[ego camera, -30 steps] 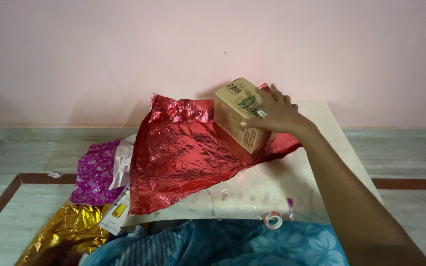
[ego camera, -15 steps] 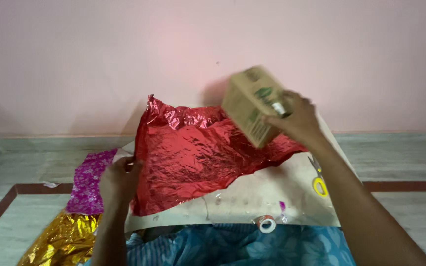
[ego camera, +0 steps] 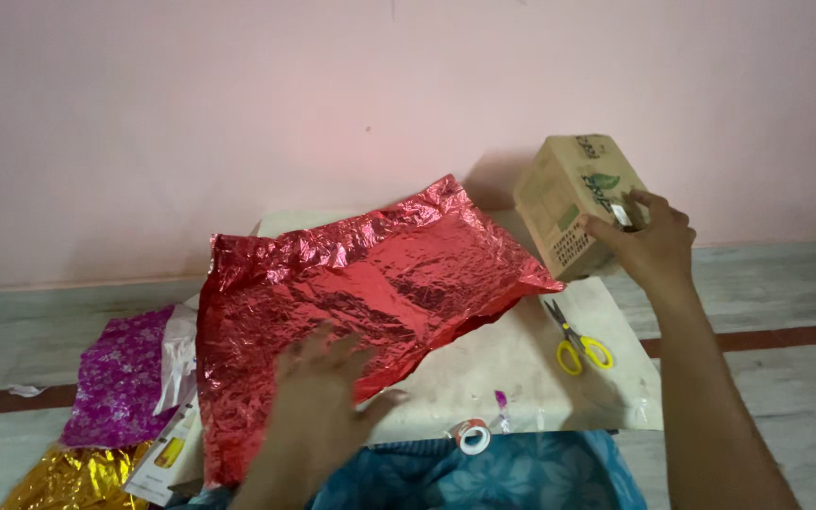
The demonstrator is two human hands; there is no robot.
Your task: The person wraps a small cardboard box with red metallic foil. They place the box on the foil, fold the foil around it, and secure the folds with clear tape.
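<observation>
a person's right hand (ego camera: 649,247) holds one tan cardboard box (ego camera: 573,205) in the air at two o'clock, its grip wrapped around the box's near corner, lifted clear of the work surface, seemingly so the sheet below lies free. the left hand (ego camera: 323,392) rests at six o'clock, fingers spread flat and holding nothing, pressing on one crinkled red foil sheet (ego camera: 361,293) as if to smooth it over the pale counter (ego camera: 484,368). one pair of yellow-handled scissors (ego camera: 576,338) lies at four o'clock, just beside the foil's corner. one roll of tape (ego camera: 471,435) sits at the near edge. at eight o'clock, one purple patterned sheet (ego camera: 120,382) and one gold foil sheet (ego camera: 73,477) lie on the floor.
</observation>
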